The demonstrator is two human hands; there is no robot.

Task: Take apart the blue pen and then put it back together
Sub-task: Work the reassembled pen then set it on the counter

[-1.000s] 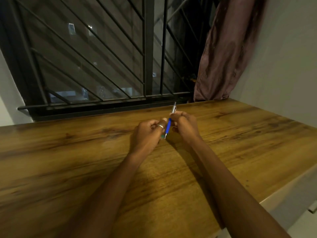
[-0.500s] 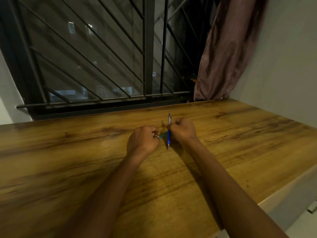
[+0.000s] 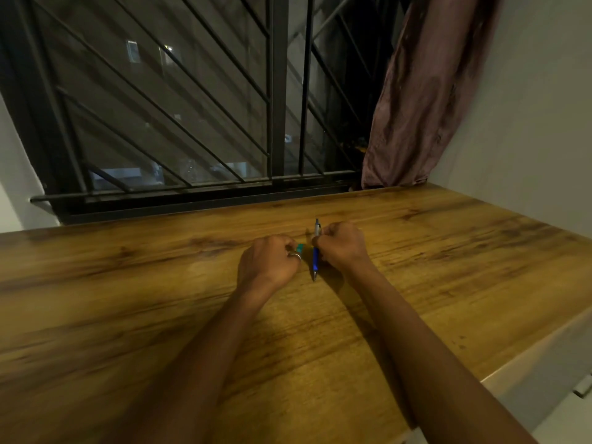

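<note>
Two hands worked close together above the wooden table (image 3: 128, 299), toward its far edge. The right hand (image 3: 342, 245) was curled round the blue pen (image 3: 316, 257), gripping it about mid-barrel. The pen stood nearly upright, silver end up and tip down, at or just above the table surface; contact could not be confirmed. The left hand (image 3: 269, 261), wearing a ring (image 3: 296, 256), was curled just beside the pen and pinched a small teal piece (image 3: 300, 249). What that piece was could not be told.

The pen looked light, rigid and smooth, so it would probably slip in a loose grip. Hold was best taken on the blue lower barrel with one hand and the silver upper section with the other, twisting in opposite directions. Any inner spring or refill would likely be small and easily lost, so parts should be kept low over the table.
</note>
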